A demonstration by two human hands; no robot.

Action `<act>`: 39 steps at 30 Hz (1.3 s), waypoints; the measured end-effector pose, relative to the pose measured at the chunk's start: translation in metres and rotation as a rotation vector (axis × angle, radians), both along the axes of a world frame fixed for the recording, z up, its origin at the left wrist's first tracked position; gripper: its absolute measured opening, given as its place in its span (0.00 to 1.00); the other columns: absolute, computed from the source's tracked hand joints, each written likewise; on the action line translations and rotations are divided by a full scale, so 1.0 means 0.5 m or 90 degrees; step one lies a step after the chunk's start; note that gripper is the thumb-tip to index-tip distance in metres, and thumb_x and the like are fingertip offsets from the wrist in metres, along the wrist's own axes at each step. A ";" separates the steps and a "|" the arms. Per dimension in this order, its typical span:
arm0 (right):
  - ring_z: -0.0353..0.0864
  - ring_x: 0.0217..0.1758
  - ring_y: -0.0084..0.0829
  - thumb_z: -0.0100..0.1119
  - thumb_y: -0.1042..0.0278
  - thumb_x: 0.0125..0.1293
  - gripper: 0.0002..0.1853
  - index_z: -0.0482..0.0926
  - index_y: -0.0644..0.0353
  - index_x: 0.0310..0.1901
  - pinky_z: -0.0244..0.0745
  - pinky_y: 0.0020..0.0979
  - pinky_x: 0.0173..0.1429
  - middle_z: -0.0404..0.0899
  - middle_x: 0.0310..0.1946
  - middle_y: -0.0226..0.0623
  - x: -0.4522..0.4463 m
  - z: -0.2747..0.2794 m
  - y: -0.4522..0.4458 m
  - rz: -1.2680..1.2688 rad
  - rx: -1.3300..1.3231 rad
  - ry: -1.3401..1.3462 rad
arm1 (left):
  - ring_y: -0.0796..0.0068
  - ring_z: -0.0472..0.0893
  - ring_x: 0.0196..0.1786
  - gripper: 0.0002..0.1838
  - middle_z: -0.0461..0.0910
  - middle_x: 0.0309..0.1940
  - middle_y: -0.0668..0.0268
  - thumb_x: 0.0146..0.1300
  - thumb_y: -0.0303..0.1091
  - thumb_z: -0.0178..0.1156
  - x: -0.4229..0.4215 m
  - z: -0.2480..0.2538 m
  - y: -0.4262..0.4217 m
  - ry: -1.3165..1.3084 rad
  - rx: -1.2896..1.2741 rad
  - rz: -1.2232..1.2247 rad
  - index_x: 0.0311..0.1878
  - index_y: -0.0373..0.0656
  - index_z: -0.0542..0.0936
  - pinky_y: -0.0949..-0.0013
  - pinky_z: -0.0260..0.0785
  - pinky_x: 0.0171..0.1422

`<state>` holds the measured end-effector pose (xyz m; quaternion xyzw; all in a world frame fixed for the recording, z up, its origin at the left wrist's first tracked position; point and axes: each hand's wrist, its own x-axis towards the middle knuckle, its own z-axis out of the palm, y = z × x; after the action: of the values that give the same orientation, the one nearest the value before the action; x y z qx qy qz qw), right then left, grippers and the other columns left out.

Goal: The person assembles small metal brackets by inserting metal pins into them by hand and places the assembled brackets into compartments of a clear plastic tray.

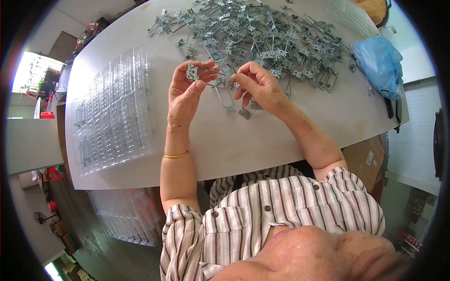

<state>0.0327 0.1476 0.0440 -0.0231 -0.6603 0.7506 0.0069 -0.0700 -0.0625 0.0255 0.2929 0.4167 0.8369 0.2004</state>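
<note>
My left hand [186,91] grips a small metal bracket with thin rods [192,72], its flat plate showing between thumb and fingers. The rods run across to my right hand [262,89], whose thumb and index finger pinch the far end; the exact contact is partly hidden by the fingers. Under and just beyond both hands lie a few loose wire-and-plate brackets [230,108] on the white table [211,150]. A large heap of similar metal brackets [262,35] spreads over the far side of the table.
Clear plastic trays [115,112] with rows of slots lie at the left of the table. More trays [129,220] stand below its edge. A blue plastic bag [378,65] sits at the right edge, and a cardboard box [363,161] is beneath.
</note>
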 end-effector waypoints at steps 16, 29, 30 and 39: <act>0.88 0.44 0.27 0.56 0.66 0.82 0.08 0.77 0.62 0.50 0.87 0.29 0.43 0.86 0.46 0.38 -0.021 -0.029 -0.005 -0.126 0.000 0.090 | 0.57 0.76 0.72 0.26 0.76 0.69 0.50 0.66 0.16 0.67 0.008 -0.007 0.010 -0.006 -0.031 -0.045 0.66 0.41 0.74 0.53 0.77 0.73; 0.88 0.40 0.24 0.59 0.69 0.80 0.06 0.78 0.62 0.50 0.84 0.27 0.46 0.85 0.41 0.33 -0.026 -0.037 0.002 -0.176 0.115 0.165 | 0.54 0.79 0.69 0.20 0.79 0.65 0.47 0.79 0.41 0.59 0.013 -0.012 0.005 -0.090 -0.059 -0.104 0.64 0.36 0.75 0.48 0.76 0.71; 0.88 0.40 0.24 0.59 0.69 0.80 0.05 0.78 0.61 0.50 0.84 0.27 0.45 0.85 0.40 0.33 -0.023 -0.035 0.002 -0.176 0.131 0.176 | 0.54 0.79 0.69 0.21 0.79 0.65 0.45 0.81 0.44 0.56 0.011 -0.014 0.004 -0.103 -0.052 -0.134 0.63 0.36 0.75 0.47 0.76 0.71; 0.88 0.39 0.21 0.60 0.71 0.79 0.05 0.76 0.62 0.49 0.85 0.25 0.43 0.84 0.37 0.31 -0.017 -0.032 -0.004 -0.153 0.190 0.261 | 0.62 0.88 0.44 0.20 0.85 0.54 0.45 0.84 0.45 0.48 0.027 0.027 0.009 -0.088 -0.192 -0.103 0.49 0.36 0.78 0.66 0.82 0.35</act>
<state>0.0242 0.1454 0.0279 0.0527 -0.7410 0.6277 0.2328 -0.0566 -0.0580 0.0390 0.2343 0.4979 0.7640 0.3369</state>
